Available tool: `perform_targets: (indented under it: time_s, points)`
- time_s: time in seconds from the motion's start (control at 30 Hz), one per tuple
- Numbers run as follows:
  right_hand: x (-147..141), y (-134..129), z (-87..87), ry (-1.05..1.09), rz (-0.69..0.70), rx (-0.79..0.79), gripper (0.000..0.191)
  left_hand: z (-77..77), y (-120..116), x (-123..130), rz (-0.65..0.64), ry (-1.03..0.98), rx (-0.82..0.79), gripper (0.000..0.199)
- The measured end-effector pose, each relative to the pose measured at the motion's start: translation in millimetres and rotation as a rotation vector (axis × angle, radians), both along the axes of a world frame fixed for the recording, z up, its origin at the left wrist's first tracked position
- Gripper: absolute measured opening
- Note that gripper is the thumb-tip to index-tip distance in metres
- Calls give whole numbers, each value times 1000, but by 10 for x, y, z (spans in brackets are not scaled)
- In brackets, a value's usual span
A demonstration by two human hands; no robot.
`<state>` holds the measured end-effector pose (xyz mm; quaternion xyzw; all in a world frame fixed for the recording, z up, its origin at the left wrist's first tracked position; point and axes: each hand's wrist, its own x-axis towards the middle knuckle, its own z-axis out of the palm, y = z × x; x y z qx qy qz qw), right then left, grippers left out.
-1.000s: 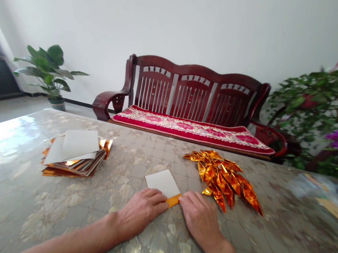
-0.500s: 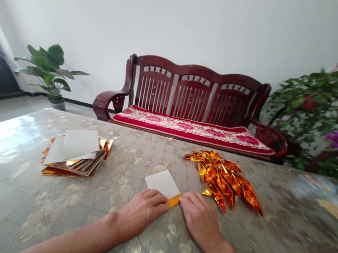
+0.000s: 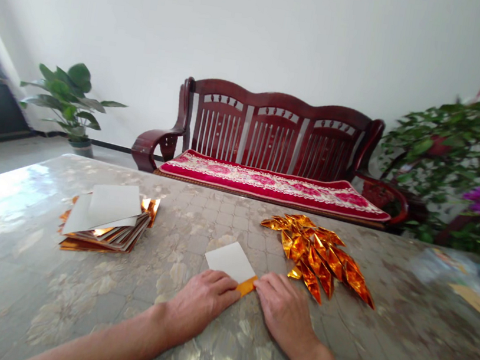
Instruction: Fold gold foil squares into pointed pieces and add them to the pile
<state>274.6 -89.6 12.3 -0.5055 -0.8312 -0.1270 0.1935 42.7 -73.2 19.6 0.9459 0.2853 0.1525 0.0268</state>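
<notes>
change: both hands are staying almost exactly as before, sheet unmoved
left hand [image 3: 199, 311]: lying flat, unclenched, pressing the sheet's near edge
right hand [image 3: 286, 312]: lying flat, unclenched, touching the sheet's orange end
sheet: white-backed gold foil rectangle [image 3: 232, 262] sitting between the hands on a glossy marbled tabletop [image 3: 12, 243]
beside: spiky folded gold foil pieces [image 3: 316, 256] heaping to the right, stacked foil sheets [image 3: 104, 223] lying to the left

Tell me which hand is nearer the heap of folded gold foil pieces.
Right hand: just in front of the gold foil heap. Left hand: farther off, to the heap's left.
</notes>
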Motion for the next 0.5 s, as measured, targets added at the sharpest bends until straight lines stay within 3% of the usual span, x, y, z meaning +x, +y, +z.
perform_targets:
  time_s: [0.5]
  points:
    - [11, 2, -21, 15, 0, -8, 21, 8, -55, 20, 71, 79, -11, 25]
